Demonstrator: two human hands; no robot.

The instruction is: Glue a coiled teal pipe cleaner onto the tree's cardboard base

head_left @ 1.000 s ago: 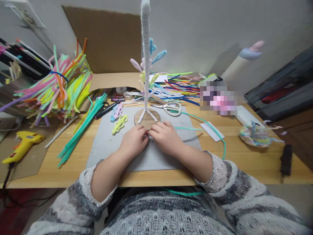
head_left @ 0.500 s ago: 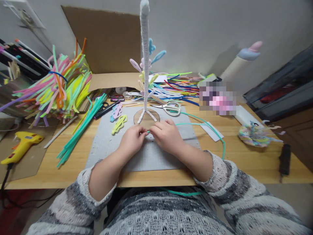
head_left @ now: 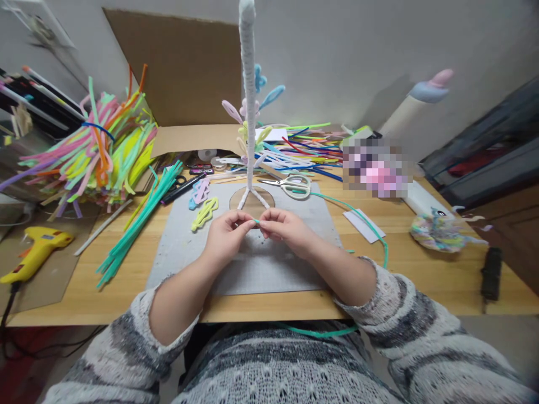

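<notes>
Both hands are up over the flat grey felt mat (head_left: 269, 269), just in front of the round brown cardboard disc (head_left: 252, 199). The left hand (head_left: 227, 233) is curled in tight, thumb and forefinger pinched narrow on a short stretch of thin teal pipe cleaner (head_left: 256, 221). The right hand (head_left: 286, 227) meets it from the other side with the same close pinch, fingertips nearly touching the left's. So that teal piece sits right between the two hands, mid-mat, near the table's front edge.

A long teal strand (head_left: 381, 240) curves over the right side of the wooden table (head_left: 421, 280) and shows again below its front edge; I cannot tell whether it is the same piece.

Behind the hands, a tall white fuzzy-wrapped stem (head_left: 248, 112) stands upright on the disc on splayed white legs, with small pastel loops partway up. White-handled scissors (head_left: 290, 185) lie just right of the disc at the mat's far corner. Left of the disc are a folded yellow-green pipe cleaner shape (head_left: 205, 213) and, just behind it, a pink-and-blue one (head_left: 200, 192).

A straight bundle of teal pipe cleaners (head_left: 138, 224) slants off the mat's left edge. Further left is a big heap of mixed-colour pipe cleaners (head_left: 96, 151), and a yellow glue gun (head_left: 36, 252) rests near the table's left end. More loose coloured pipe cleaners (head_left: 307, 148) pile up at the back. A white paper slip (head_left: 364, 224) lies right of the mat, well apart from the hands.
</notes>
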